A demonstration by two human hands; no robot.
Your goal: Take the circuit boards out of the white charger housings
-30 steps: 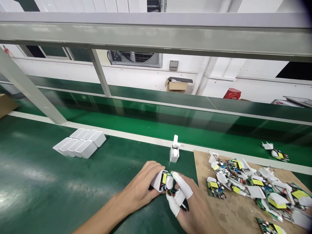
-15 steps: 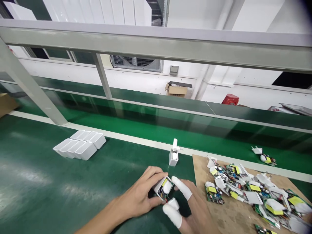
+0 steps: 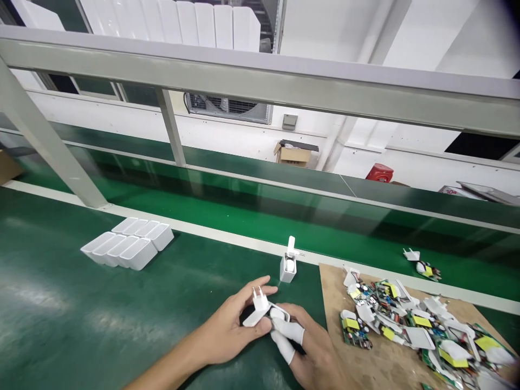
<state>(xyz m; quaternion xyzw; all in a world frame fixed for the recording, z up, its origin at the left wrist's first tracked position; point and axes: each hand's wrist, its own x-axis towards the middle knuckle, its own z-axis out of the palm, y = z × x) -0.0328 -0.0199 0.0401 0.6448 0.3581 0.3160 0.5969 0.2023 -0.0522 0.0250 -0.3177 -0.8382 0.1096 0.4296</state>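
My left hand (image 3: 229, 333) is closed around a charger that is partly open. Its white plug cap (image 3: 258, 311), with two prongs pointing up, tilts beside the left thumb. Right of the cap is the white charger housing (image 3: 286, 312), mostly hidden by fingers. White covers sheathe the thumb and a finger of my right hand (image 3: 311, 344), which pinch at the housing from the right. Just beyond the hands stands another white housing (image 3: 287, 272) with its cap propped up on top.
Two rows of white housings (image 3: 138, 255) sit on the green table at left. A brown board (image 3: 335, 346) at right bears piled circuit boards (image 3: 418, 322) with white caps. Behind the pale rail lies a green belt (image 3: 227, 219) carrying one loose circuit board (image 3: 427, 270).
The plug cap has gone from the right hand's side to the left thumb, prongs now up. My right fingers have closed in on the housing. The loose board on the belt has shifted left.
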